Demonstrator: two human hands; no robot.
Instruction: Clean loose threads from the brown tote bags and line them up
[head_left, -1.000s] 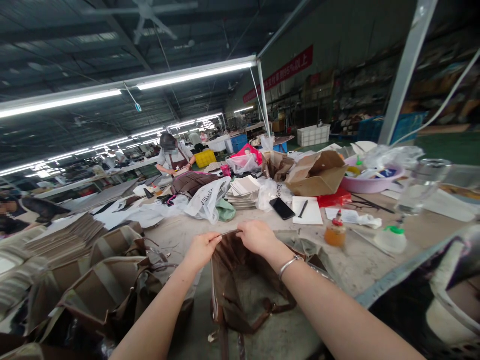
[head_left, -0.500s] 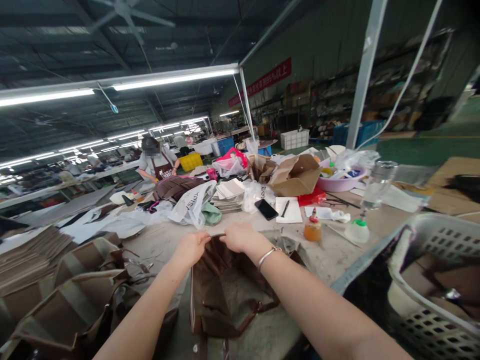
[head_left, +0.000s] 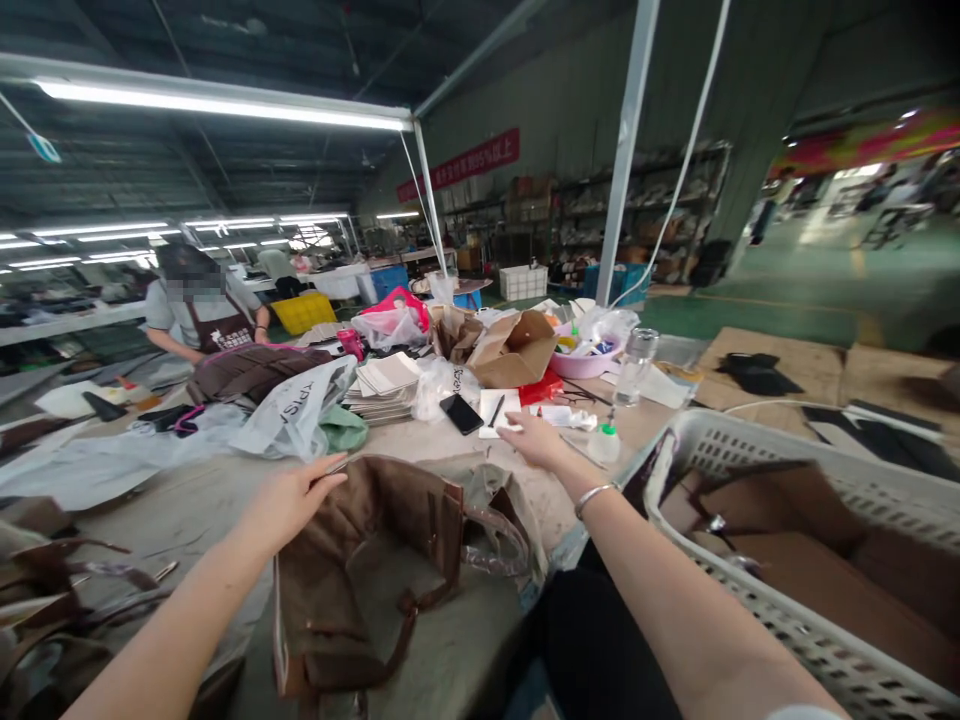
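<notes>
A brown fabric bag [head_left: 360, 540] stands with its mouth open on the table in front of me, its strap hanging down the near side. My left hand [head_left: 300, 500] pinches the bag's top rim at the far left corner. My right hand [head_left: 532, 440] is off the bag, stretched over the table beside a white notepad [head_left: 501, 410] with a pen on it. Its fingers look extended, and the spot beneath them is hidden. A squat clear bottle with a green collar [head_left: 604, 442] is just right of that hand. A black phone [head_left: 460, 414] lies left of the notepad.
A white plastic basket [head_left: 750, 440] holding brown pieces stands at my right. Plastic bags [head_left: 296, 405], stacked cards [head_left: 382, 380], a cardboard box [head_left: 514, 350] and a purple basin [head_left: 589, 360] crowd the table's back. More brown bags [head_left: 52, 610] lie left. A co-worker [head_left: 202, 310] stands across.
My right hand has let go of the bag's rim and moved right and forward, covering the place of the orange bottle. My left hand keeps its hold. The view has turned right.
</notes>
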